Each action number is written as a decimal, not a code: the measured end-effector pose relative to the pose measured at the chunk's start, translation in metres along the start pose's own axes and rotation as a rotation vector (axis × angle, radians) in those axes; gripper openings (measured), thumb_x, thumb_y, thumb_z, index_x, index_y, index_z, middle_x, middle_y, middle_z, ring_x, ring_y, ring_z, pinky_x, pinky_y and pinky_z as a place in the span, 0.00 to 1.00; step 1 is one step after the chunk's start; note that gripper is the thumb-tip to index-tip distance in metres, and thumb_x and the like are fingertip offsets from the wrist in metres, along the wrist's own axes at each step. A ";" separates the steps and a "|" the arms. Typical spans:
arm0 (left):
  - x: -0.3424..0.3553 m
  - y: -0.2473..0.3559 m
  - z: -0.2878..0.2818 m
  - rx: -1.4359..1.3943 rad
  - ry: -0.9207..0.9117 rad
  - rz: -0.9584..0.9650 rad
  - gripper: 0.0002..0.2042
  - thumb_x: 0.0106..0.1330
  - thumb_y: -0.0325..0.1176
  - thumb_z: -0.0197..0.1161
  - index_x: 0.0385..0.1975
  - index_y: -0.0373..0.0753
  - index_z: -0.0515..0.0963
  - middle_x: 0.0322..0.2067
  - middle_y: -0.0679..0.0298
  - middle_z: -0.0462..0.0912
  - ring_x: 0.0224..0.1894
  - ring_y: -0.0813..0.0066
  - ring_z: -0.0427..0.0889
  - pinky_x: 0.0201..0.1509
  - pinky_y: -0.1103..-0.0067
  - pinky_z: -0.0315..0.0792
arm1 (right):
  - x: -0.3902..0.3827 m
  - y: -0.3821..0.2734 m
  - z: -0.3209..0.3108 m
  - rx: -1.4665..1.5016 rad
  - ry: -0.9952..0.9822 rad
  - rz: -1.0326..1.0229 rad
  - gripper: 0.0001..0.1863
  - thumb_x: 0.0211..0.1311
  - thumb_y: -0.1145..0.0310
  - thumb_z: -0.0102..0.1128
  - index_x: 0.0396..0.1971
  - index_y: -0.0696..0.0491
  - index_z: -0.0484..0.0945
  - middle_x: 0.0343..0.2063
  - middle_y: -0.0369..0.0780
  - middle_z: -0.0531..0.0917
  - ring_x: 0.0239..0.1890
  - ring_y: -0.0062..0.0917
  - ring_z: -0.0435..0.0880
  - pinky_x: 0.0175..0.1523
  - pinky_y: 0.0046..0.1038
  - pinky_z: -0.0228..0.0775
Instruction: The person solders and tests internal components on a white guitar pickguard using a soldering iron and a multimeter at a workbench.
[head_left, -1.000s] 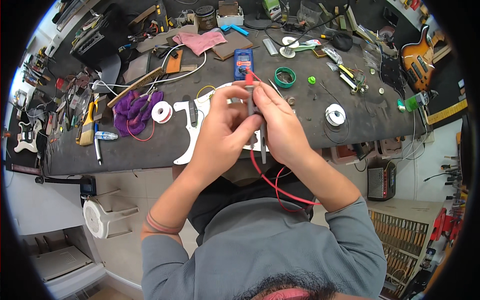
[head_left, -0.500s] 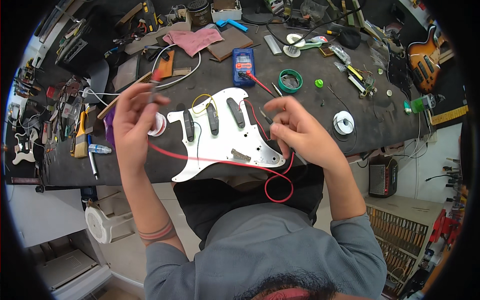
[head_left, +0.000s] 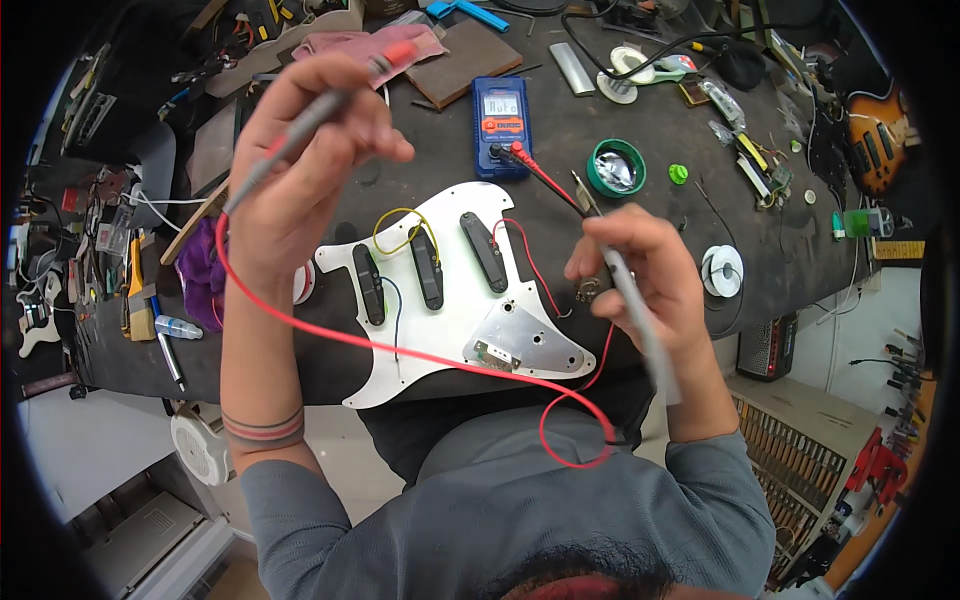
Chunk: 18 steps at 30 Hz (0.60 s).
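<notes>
Raised over the left of the bench, my left hand [head_left: 300,165] is closed round a grey and red meter probe [head_left: 315,118]. A red cable [head_left: 370,342] trails from it and loops near my lap. My right hand [head_left: 655,280] grips a second grey probe [head_left: 645,325], smeared by motion. At its fingertips is a small metallic part [head_left: 590,289], its kind unclear. Between my hands lies a white guitar pickguard [head_left: 430,340] with three black pickups [head_left: 426,268] and loose yellow, blue and red wires. A small slotted metal piece [head_left: 497,355] sits at its near side.
Beyond the pickguard stands a blue multimeter [head_left: 502,128] with its screen lit. A green round tin [head_left: 616,167] and a white wire spool [head_left: 722,271] are to the right. A pink cloth [head_left: 325,45], a brown board [head_left: 470,62] and a sunburst guitar body [head_left: 876,140] lie farther out.
My left hand has risen with its probe, which now slants across the hand. My right hand has shifted to the right, and its probe and the small metallic part now show more.
</notes>
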<state>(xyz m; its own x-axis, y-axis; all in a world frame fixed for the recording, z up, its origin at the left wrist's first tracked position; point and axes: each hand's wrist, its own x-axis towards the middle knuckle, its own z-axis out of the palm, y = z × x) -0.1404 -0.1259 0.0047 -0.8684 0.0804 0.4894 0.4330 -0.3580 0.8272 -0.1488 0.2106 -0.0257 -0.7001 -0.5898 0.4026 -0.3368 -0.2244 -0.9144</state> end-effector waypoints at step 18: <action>-0.005 -0.040 0.001 0.248 -0.048 -0.594 0.11 0.68 0.29 0.72 0.32 0.39 0.73 0.22 0.65 0.83 0.24 0.79 0.86 0.67 0.61 0.82 | -0.003 0.021 0.026 -0.138 0.101 0.273 0.16 0.67 0.70 0.78 0.39 0.56 0.74 0.39 0.45 0.89 0.40 0.31 0.91 0.42 0.30 0.81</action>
<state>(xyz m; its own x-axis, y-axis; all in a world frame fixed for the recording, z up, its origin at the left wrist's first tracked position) -0.1529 -0.1108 -0.0304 -0.9680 0.2426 -0.0644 -0.0700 -0.0144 0.9974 -0.1374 0.1874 -0.0476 -0.8328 -0.5326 0.1511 -0.2049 0.0429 -0.9778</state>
